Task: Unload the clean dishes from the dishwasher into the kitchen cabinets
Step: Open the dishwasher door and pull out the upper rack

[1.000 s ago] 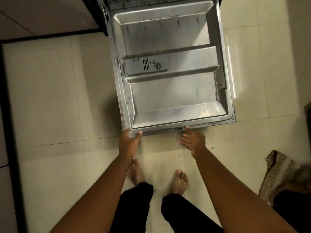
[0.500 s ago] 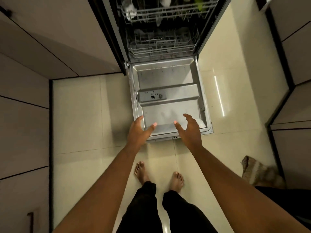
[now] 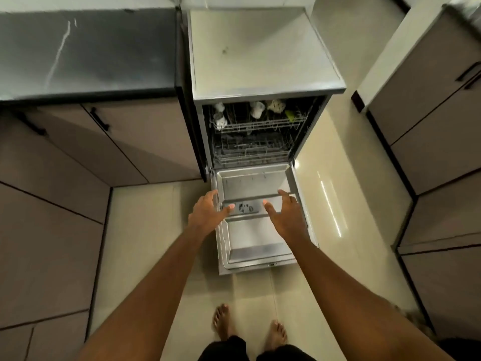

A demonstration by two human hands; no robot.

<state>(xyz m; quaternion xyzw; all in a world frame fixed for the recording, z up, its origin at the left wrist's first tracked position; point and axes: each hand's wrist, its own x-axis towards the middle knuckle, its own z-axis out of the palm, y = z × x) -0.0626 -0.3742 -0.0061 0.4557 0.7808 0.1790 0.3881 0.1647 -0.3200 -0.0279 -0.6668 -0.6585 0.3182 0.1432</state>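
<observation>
The dishwasher [image 3: 263, 50] stands ahead with its door [image 3: 256, 238] folded flat down toward me. Its upper rack [image 3: 260, 123] holds white cups [image 3: 257, 109] and a green item [image 3: 290, 115]. The lower rack [image 3: 251, 151] looks mostly bare from here. My left hand [image 3: 208, 212] hovers above the door's left edge, fingers spread, holding nothing. My right hand [image 3: 286, 214] hovers above the door's right half, also spread and empty. Neither hand touches the door or a rack.
A dark countertop [image 3: 86, 50] with cabinet doors [image 3: 125, 142] below runs along the left. More cabinets [image 3: 440, 142] line the right side. A tiled floor [image 3: 145, 246] surrounds the door. My bare feet [image 3: 250, 327] stand just in front of the door's edge.
My hands have left the door's front edge and risen forward over the door. The view has lifted, so the racks, the dishwasher top and the countertop now show.
</observation>
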